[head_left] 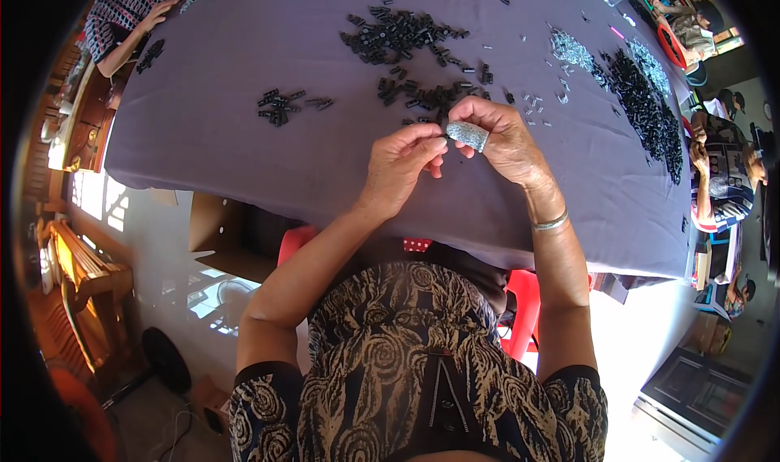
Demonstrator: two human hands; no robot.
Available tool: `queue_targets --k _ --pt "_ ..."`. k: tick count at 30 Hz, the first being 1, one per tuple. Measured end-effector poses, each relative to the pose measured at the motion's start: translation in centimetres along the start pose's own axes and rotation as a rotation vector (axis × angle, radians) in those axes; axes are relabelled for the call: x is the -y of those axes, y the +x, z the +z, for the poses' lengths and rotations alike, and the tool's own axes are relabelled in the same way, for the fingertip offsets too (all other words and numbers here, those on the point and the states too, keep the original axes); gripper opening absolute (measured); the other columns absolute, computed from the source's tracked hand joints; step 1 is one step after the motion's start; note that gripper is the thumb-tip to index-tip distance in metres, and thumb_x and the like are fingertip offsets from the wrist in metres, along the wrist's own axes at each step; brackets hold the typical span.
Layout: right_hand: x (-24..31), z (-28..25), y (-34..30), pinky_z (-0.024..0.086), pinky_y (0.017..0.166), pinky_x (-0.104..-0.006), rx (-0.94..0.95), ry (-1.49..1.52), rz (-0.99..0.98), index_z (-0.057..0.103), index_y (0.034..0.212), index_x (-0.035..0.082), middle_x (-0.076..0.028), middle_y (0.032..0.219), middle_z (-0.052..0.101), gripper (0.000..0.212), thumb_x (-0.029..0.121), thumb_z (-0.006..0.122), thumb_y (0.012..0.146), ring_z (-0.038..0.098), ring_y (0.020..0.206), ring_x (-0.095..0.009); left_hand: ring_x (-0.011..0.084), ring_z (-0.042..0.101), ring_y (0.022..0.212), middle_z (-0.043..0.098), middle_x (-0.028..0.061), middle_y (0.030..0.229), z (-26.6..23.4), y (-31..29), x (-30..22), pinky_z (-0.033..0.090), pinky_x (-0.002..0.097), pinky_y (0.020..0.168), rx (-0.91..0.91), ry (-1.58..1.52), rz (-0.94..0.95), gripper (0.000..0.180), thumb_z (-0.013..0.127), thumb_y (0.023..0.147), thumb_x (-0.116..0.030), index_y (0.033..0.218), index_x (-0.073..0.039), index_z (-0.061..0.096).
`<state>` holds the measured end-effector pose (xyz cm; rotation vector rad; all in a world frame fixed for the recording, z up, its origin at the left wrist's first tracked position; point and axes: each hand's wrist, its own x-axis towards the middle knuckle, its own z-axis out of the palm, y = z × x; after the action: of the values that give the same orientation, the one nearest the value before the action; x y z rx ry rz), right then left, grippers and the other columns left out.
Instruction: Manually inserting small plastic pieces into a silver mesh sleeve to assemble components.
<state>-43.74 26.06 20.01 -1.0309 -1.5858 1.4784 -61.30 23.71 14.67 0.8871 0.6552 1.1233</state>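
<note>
My left hand (pixel 400 169) and my right hand (pixel 505 143) meet over the near part of the table, fingertips almost touching. Thumb and forefinger of the left are pinched on a small black part, mostly hidden by the fingers. A grey speckled finger cover (pixel 467 136) wraps the right thumb, and the right fingers are closed beside the same spot; what they grip is hidden. Just beyond the hands lies a loose spread of small black cylindrical parts (pixel 418 95). Left of it is a smaller cluster of black parts (pixel 279 107).
A purple-grey cloth (pixel 325 161) covers the table. Farther back lies a bigger pile of black parts (pixel 394 38). Right of it are small clear pieces (pixel 571 49) and a long black heap (pixel 646 112). Other people sit around the table, one at the far left (pixel 134 15).
</note>
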Motion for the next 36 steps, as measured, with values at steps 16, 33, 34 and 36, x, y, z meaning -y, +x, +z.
queue_targets --k 16,33,34,36 --pt "-1.7 0.5 1.0 0.048 0.06 -0.021 -0.002 0.255 0.066 0.059 0.095 0.006 0.003 0.079 0.058 0.012 0.016 0.061 0.089 0.055 0.071 -0.005 0.0115 0.054 0.071 0.061 0.0058 0.085 -0.3 0.3 0.3 0.048 0.0291 0.062 -0.056 -0.115 0.031 0.02 0.06 0.089 -0.009 0.107 0.001 0.06" --pt "-2.8 1.4 0.2 0.033 0.04 -0.0208 0.116 0.476 0.285 0.059 0.084 0.001 -0.005 0.073 0.057 0.079 0.074 0.03 0.084 0.052 0.06 -0.008 0.0105 0.054 0.08 0.05 0.0025 0.101 0.7 0.0 -0.2 0.046 0.0266 0.071 -0.079 0.029 0.241 0.015 0.062 0.087 -0.005 0.1 0.0 0.064" --pt "-2.8 1.4 0.1 0.03 0.04 -0.0203 0.177 0.501 0.298 0.058 0.08 0.005 -0.003 0.071 0.055 0.069 0.07 0.035 0.086 0.045 0.055 -0.007 0.0107 0.054 0.083 0.049 0.0028 0.103 0.9 0.0 -0.3 0.045 0.027 0.075 -0.082 0.011 0.239 0.015 0.062 0.086 -0.004 0.101 0.0 0.064" --pt "-2.8 2.0 0.1 0.024 0.04 -0.0194 0.142 0.555 0.327 0.055 0.078 0.009 0.0 0.068 0.051 0.055 0.062 0.043 0.088 0.036 0.052 -0.006 0.011 0.053 0.087 0.049 0.0031 0.104 0.8 0.1 0.1 0.044 0.027 0.079 -0.094 0.018 0.258 0.015 0.062 0.086 -0.003 0.1 0.0 0.064"
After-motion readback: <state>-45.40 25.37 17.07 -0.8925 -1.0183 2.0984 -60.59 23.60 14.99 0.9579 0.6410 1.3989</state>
